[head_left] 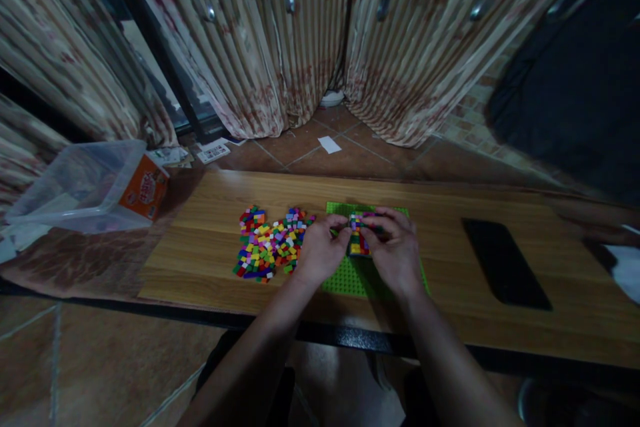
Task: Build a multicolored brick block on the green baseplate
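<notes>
A small structure of multicoloured toy bricks stands on a bright green studded baseplate. My left hand is closed at its left side, thumb and fingertips bent against the bricks. From the right, my right hand grips the same structure, its thumb at the near side and its fingers over the far side. My fingers cover part of the bricks, so any single small brick between them cannot be made out. Left of the baseplate lies a spread pile of loose toy bricks in many colours.
The wooden tabletop carries a flat black slab on the right. A clear plastic bin with an orange label stands beyond the table's left end. Striped curtains hang behind, and papers lie on the tiled floor.
</notes>
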Demonstrator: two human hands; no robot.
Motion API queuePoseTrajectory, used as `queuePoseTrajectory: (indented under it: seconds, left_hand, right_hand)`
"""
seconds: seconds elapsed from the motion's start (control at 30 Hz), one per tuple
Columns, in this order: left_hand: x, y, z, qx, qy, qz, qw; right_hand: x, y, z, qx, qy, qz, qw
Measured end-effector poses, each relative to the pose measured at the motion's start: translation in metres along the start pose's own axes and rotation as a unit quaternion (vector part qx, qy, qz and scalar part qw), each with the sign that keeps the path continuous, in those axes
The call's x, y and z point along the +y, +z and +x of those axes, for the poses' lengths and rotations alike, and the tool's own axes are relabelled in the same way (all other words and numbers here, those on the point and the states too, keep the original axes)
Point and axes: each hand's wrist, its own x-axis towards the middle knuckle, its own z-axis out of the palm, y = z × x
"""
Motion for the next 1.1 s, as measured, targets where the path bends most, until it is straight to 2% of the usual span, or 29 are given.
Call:
queuePoseTrajectory:
  seconds: [0.5, 1.1]
  left_hand:
    - [-0.009, 0.020, -0.001, 0.049, -0.026, 0.051, 0.997]
    - [0.009, 0.028, -0.004, 0.080, -0.074, 0.035, 0.993]
  right_hand:
    - [-0.002, 0.003, 0.001, 0.020, -0.016, -0.023, 0.999]
    - [-0.003, 0.007, 0.000, 0.039, -0.014, -0.024, 0.999]
